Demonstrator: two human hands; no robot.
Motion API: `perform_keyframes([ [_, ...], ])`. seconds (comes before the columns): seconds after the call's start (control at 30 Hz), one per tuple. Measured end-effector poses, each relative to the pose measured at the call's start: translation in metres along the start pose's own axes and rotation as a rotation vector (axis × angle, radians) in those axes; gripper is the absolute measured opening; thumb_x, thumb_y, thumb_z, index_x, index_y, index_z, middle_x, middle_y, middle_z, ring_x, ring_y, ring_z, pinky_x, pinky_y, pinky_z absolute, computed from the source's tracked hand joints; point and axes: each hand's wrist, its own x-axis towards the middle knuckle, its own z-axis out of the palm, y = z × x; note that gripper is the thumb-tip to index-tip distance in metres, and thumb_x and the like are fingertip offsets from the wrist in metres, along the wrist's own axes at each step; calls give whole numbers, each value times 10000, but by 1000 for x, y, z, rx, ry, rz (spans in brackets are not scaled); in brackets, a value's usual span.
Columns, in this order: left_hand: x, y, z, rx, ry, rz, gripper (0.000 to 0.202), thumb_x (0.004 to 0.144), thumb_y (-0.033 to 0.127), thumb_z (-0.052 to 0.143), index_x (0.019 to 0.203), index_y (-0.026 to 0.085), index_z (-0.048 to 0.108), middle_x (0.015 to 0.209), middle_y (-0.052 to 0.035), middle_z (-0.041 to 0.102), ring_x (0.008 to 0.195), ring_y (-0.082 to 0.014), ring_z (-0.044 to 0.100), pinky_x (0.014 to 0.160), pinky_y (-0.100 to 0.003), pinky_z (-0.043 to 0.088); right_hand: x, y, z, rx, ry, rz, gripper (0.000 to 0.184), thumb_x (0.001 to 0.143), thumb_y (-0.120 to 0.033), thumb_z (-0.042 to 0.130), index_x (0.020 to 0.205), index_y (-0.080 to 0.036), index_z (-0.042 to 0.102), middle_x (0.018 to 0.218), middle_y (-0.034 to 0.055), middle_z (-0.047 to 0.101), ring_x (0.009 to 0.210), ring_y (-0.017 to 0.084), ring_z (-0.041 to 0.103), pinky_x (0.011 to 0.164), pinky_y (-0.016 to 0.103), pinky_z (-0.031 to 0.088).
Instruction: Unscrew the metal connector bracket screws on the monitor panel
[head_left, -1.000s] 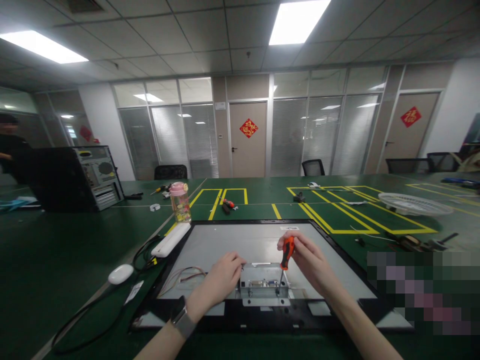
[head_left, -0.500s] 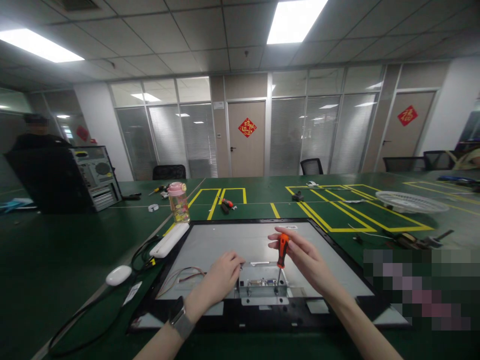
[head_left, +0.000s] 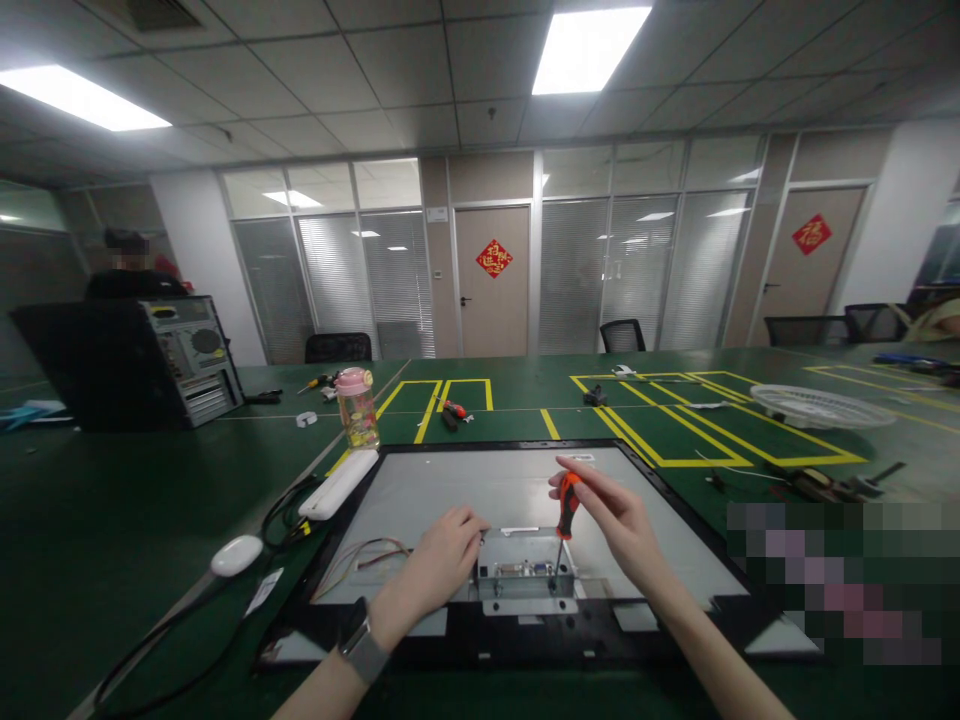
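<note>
A monitor panel (head_left: 450, 485) lies face down on the green table, grey metal back up, in a black frame. A small metal bracket (head_left: 525, 577) with connectors sits near its front edge. My right hand (head_left: 615, 520) is closed around an orange and black screwdriver (head_left: 566, 505), held upright with its tip on the bracket's right side. My left hand (head_left: 442, 555) rests on the panel with its fingers curled against the bracket's left edge; a watch is on that wrist. Thin coloured wires (head_left: 360, 552) run out to the left of the bracket.
A white bar (head_left: 339, 482), a pink-lidded bottle (head_left: 357, 405) and a white mouse (head_left: 236, 554) with black cable lie to the left. A computer case (head_left: 127, 362) stands far left, with a person behind it. A white fan grille (head_left: 821, 405) and loose tools lie on the right.
My right hand has shifted its grip slightly on the screwdriver, which stays on the bracket. The person at far left has moved right behind the computer case. My left hand has not moved.
</note>
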Motion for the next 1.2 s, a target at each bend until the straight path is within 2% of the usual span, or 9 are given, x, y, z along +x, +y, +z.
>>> perform_keyframes([
  [0.13,0,0,0,-2,-2,-9,285,967,147,361,1098,196,609,1038,-55,565,976,-177,522,893,-298,419,2,3,-1,-139,103,-120,201,754,-415,732,861,-246,754,788,48,679,764,229,619,738,364,506],
  [0.3,0,0,1,18,-1,0,272,966,140,366,1062,189,616,1032,-54,564,968,-177,522,893,-297,420,0,1,-1,-7,-7,-30,315,904,-437,541,1117,-269,702,1009,76,712,898,253,660,866,423,490],
  [0.4,1,0,1,19,5,5,269,966,136,366,1049,185,617,1025,-52,565,960,-177,521,888,-299,422,0,-1,0,7,-36,-3,314,893,-412,570,1155,-279,681,957,65,720,873,246,667,829,409,508],
  [0.6,0,1,0,11,-5,-9,274,963,141,365,1069,187,614,1038,-58,567,976,-181,518,895,-303,420,3,1,0,-138,84,-141,156,740,-382,745,798,-238,727,720,25,595,711,207,562,683,333,487],
  [0.67,-1,1,0,14,-1,-8,272,965,145,367,1068,186,615,1029,-57,568,969,-181,519,893,-302,420,4,2,-1,-124,49,-137,180,788,-412,694,823,-240,730,785,43,613,760,218,574,725,343,488],
  [0.8,0,0,1,11,2,-4,276,968,145,363,1078,193,612,1031,-55,566,973,-178,523,888,-291,421,1,3,-2,3,-58,-44,301,915,-435,517,1045,-255,719,977,90,682,909,259,630,858,417,485],
  [0.9,0,-1,1,4,3,0,275,966,148,366,1072,193,616,1033,-56,569,977,-182,524,888,-296,426,0,1,-1,37,-47,0,261,865,-416,608,1030,-250,723,867,75,687,837,250,639,774,397,520],
  [1.1,0,1,0,-13,4,-6,276,965,143,367,1079,190,613,1035,-58,569,984,-183,518,907,-310,422,2,1,0,0,67,-52,167,702,-364,781,715,-217,703,745,17,533,700,184,540,615,302,480],
  [1.2,0,1,0,2,-5,-7,274,966,142,365,1064,190,615,1032,-54,565,971,-181,517,892,-308,425,2,4,-1,-3,52,-27,191,740,-410,742,770,-222,721,772,24,556,693,179,538,619,301,477],
])
